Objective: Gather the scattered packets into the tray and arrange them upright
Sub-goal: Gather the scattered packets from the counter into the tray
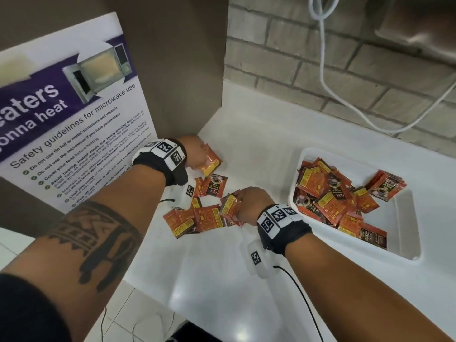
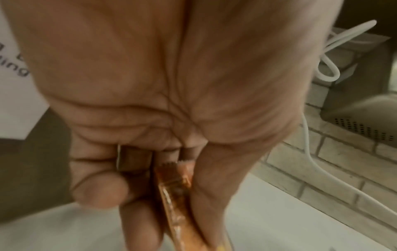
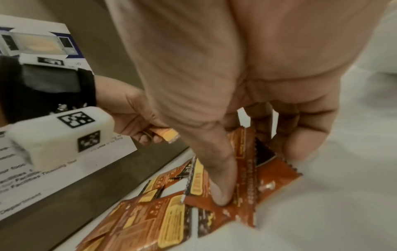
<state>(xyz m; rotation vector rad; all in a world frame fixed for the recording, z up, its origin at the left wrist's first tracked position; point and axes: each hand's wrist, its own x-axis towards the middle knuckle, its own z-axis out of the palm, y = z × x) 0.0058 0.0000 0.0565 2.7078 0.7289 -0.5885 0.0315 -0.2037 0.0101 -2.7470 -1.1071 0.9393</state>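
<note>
L hand (image 1: 197,151) grip pinches a packet (image 1: 211,160) edge-on, ready to carry. R hand (image 1: 249,206) grip closes on packets (image 1: 230,208) off the table (image 1: 246,280), prob. batching for tray (image 1: 409,218), where packets lie flat.

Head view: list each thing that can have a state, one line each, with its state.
Left hand: lifted off the counter, pinching one orange packet.
Right hand: thumb and fingers curled onto a bunch of packets on the counter.
Loose packets: lying flat and overlapping on the counter.
Tray: partly filled.
Packets in tray: jumbled, lying and leaning, not yet upright.
</note>
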